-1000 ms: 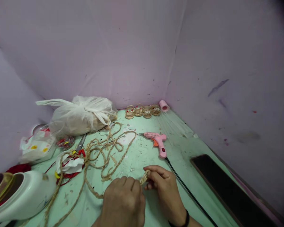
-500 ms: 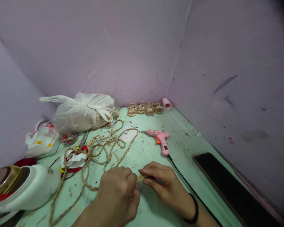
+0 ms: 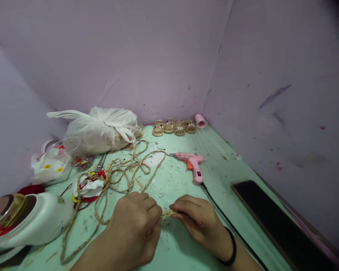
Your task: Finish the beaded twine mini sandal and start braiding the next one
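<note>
A short stretch of braided jute cord (image 3: 167, 214) runs between my two hands. My left hand (image 3: 138, 226) is closed in a fist around it, knuckles up. With thumb and fingers pinched, my right hand (image 3: 196, 220) grips the other side of that stretch; a black band circles the wrist. Long loops of braided jute rope (image 3: 113, 178) lie loosely across the left of the table, one strand leading down behind my left hand. Beyond my right hand a pink glue gun (image 3: 194, 165) rests on its side, nozzle pointing left.
Small woven pieces with beads (image 3: 169, 127) line the back edge beside a pink spool (image 3: 200, 121). A knotted white plastic bag (image 3: 101, 131), scissors (image 3: 101, 163) and a white pot (image 3: 48, 218) are at left. A black phone-like slab (image 3: 282, 226) and the glue gun's cable (image 3: 228, 224) lie at right.
My left hand has shifted slightly left and my right hand slightly right, so a little more cord shows between them. The view has tilted a little.
</note>
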Motion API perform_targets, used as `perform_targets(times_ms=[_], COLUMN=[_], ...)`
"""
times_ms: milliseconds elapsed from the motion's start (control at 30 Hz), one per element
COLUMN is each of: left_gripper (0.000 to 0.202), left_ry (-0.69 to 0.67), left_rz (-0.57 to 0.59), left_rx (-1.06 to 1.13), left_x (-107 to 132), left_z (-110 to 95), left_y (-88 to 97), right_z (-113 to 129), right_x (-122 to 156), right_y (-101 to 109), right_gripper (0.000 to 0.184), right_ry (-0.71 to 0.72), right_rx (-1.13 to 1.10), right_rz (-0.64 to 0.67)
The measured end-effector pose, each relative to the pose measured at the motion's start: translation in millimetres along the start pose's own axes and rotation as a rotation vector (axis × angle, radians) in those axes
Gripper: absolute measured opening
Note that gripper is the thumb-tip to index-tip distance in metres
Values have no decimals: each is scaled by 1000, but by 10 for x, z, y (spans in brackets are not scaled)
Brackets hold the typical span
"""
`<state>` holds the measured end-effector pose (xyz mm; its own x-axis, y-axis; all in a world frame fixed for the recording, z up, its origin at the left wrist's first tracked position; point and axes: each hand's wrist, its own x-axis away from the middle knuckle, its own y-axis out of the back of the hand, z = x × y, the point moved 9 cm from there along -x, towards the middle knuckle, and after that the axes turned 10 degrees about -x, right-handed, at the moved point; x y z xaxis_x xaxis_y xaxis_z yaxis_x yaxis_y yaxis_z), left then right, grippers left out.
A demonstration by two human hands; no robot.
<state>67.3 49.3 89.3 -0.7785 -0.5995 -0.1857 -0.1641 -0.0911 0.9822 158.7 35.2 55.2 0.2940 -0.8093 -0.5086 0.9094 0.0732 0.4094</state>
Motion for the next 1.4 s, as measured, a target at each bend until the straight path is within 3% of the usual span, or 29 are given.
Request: perform_targets(times_ms=[167, 267, 433, 667, 867, 1000, 1067, 1167, 1233, 1300, 1400], left_gripper=[11, 12, 10, 9, 9, 9, 10, 12, 14, 15, 16], left_ry=[59, 59, 56, 33, -58, -66, -39, 19, 55, 82, 112], left_rz=[-15, -1, 40, 48, 163, 153, 137, 126, 117, 108, 93], left_rx=[-39, -34, -42, -44, -15, 9, -11, -55, -65, -71, -89], left_x=[0, -10, -8, -22, -48, -55, -57, -49, -41, -35, -37], left_z=[114, 123, 78, 40, -32, -30, 8, 103, 172, 231, 295], left_y=[5, 2, -52, -84, -141, -119, -108, -97, -80, -56, -20], right_z=[-85, -106, -5, -122, -81, -47, -50, -139, -259, -428, -715], right_x=[-11, -22, -45, -48, -69, -60, -47, 52, 161, 173, 81], right_y=[79, 103, 52, 13, -43, -53, 44, 469, 760, 912, 964], right_gripper=[43, 33, 29, 15, 21, 31, 35, 28, 21, 28, 37], right_ry=[-123, -164, -60, -253, -229, -203, -179, -222, -367, -570, -843], right_rx=[-142, -204, -152, -203, -146, -150, -114, 76, 236, 394, 568], right_rz=[-78, -115, -82, -82, 0, 20, -61, -424, -630, -613, -377])
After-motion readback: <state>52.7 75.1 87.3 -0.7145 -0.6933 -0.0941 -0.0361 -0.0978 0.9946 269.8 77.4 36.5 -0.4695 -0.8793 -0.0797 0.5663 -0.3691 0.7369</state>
